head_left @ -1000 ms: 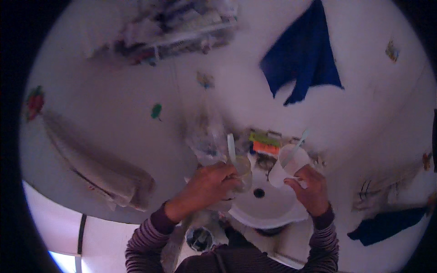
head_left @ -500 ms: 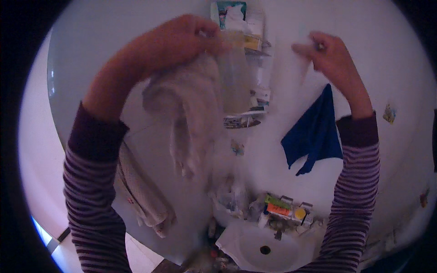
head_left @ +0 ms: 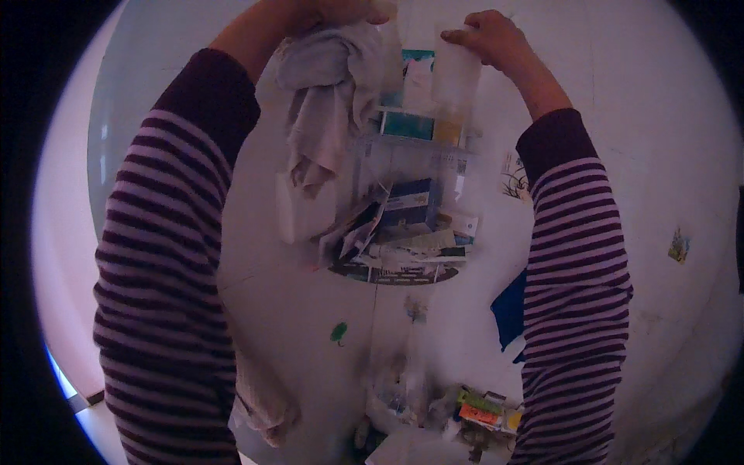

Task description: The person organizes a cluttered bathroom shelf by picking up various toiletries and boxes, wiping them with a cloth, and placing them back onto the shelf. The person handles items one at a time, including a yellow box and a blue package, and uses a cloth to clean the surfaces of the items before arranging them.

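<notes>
My left hand (head_left: pixel 341 11) is at the top edge, partly cut off by it. A grey cloth (head_left: pixel 325 66) hangs in folds beneath that hand, gripped in it. Its fingertips touch the upper end of a pale translucent strip (head_left: pixel 390 54). My right hand (head_left: pixel 496 40) is a little to the right, thumb and fingers pinching the top of a translucent panel (head_left: pixel 456 74). Between and behind the hands is a wall shelf (head_left: pixel 395 273) with a rounded front. On it are a teal box (head_left: pixel 408 125), a dark blue box (head_left: pixel 407 203) and several leaflets and packets.
A white box-like holder (head_left: pixel 304 205) is left of the shelf. Lower down hang a beige towel (head_left: pixel 263 395) and a blue cloth (head_left: pixel 509 314), partly behind my right arm. A white sink (head_left: pixel 415 449) with bottles and an orange package (head_left: pixel 478 415) is at the bottom.
The view has tilted upward, so the shelf shows more fully and the sink has dropped low. My hands are closer together, and my right hand is now in front of the shelf's right side.
</notes>
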A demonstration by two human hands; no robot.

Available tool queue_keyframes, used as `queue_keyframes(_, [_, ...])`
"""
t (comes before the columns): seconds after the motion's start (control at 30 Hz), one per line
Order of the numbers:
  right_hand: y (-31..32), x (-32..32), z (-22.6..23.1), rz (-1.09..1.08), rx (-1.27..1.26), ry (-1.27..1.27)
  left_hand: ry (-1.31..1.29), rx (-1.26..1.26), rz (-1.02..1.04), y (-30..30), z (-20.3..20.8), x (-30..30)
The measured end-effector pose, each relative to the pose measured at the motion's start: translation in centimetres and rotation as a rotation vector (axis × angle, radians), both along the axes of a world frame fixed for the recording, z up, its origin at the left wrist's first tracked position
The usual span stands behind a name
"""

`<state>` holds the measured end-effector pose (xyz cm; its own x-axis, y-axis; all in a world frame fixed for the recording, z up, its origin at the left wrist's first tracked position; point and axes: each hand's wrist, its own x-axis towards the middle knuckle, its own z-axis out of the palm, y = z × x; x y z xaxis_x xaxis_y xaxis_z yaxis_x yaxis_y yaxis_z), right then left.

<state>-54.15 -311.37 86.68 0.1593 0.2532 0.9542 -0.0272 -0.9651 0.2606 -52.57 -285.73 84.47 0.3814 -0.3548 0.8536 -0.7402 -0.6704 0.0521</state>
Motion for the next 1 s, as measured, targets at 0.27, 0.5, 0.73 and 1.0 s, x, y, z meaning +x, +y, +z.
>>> queue_keyframes(0.27, [-2.3, 4.3, -0.7, -0.114, 0.039, 0.06, -0.237, 0.22, -0.121, -2.8, 2.1, 9.1])
queue_keyframes(0.5, [-2.5, 6.9, -0.4, -0.073, 0.035, 0.073, 0.085, 0.16, -0.195, -6.3, 1.1, 12.3])
queue_keyframes(0.73, [-0.8, 7.4, -1.8, 0.072, 0.217, 0.477, 0.224, 0.192, -0.185, -7.3, -0.1, 12.7])
queue_keyframes(1.0, [-1.6, 8.6, -2.6, 0.038, 0.211, 0.516, 0.185, 0.243, -0.084, -7.8, -0.5, 13.5])
